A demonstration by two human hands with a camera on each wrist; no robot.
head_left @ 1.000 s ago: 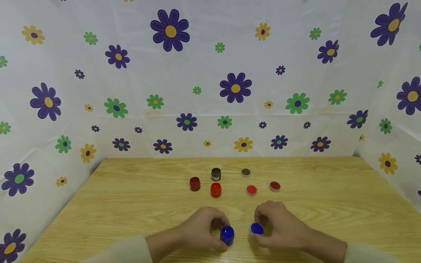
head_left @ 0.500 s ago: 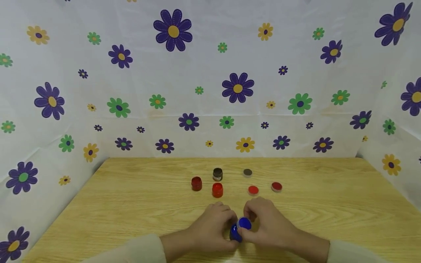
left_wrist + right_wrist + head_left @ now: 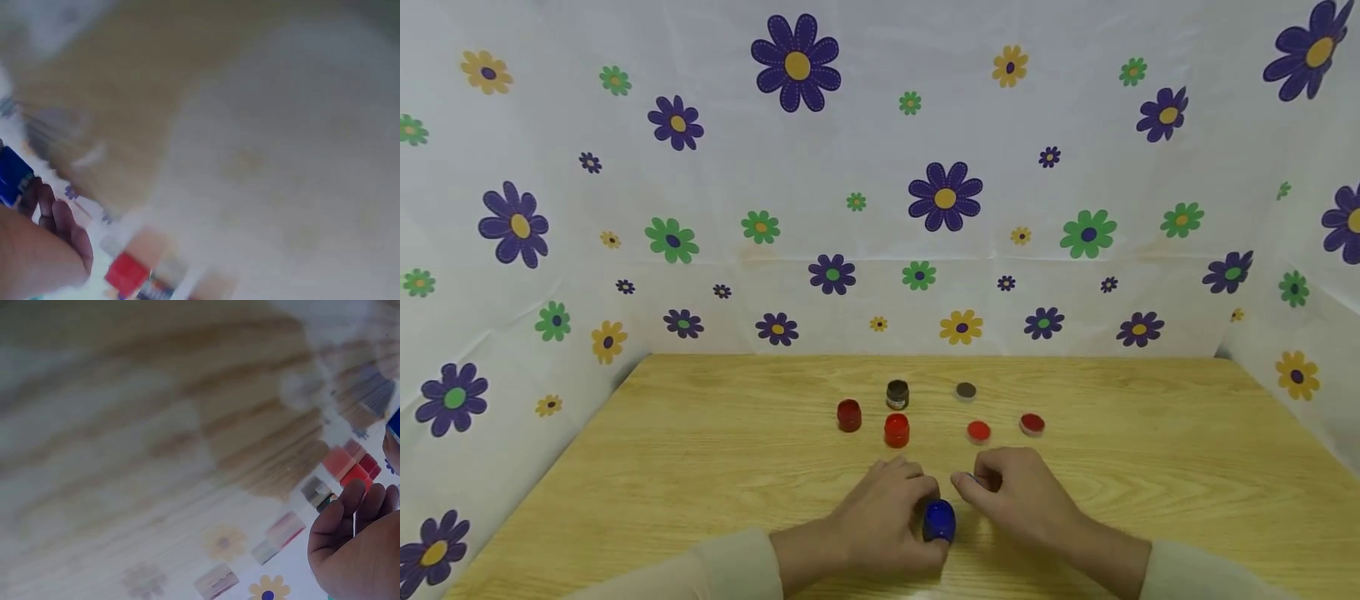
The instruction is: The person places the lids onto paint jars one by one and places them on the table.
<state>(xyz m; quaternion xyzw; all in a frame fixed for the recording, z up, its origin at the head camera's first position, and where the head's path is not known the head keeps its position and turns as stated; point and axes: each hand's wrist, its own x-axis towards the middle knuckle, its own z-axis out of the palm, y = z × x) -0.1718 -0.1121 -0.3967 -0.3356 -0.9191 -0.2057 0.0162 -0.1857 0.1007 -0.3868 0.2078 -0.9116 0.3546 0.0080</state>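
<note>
Blue jar (image 3: 939, 520) is sitting on the wooden surface (image 3: 700, 450) near the front edge, and from the head view the left hand (image 3: 880, 521) is curling round its left side, gripping it. The right hand (image 3: 1022, 496) is hovering just beside the jar on the right, fingers loosely bent, thumb and forefinger close together; can't tell if there's anything pinched in there. Further back, a dark red jar (image 3: 848, 414), a red jar (image 3: 896, 430) and a brown jar (image 3: 897, 394) are standing in a little cluster. To their right a brown lid (image 3: 966, 390) and two red lids (image 3: 978, 431) (image 3: 1032, 424) are lying flat, well apart from the hands. Flowery cloth (image 3: 880, 183) is hanging behind and at both sides.

Left wrist view is mostly blur. The blue jar (image 3: 12, 176) is showing at the left edge against the left hand (image 3: 37, 250), with fingers (image 3: 62, 219) curling by it, and a red blob (image 3: 127, 274) is sitting lower down.

Right wrist view is blurry too. The right hand (image 3: 359, 550) is sitting in the bottom right corner with fingers (image 3: 350, 497) gently bent, holding nothing I can make out. A sliver of blue (image 3: 394, 424) is peeking in at the right edge, and smeared jars (image 3: 350, 464) are showing beyond.
</note>
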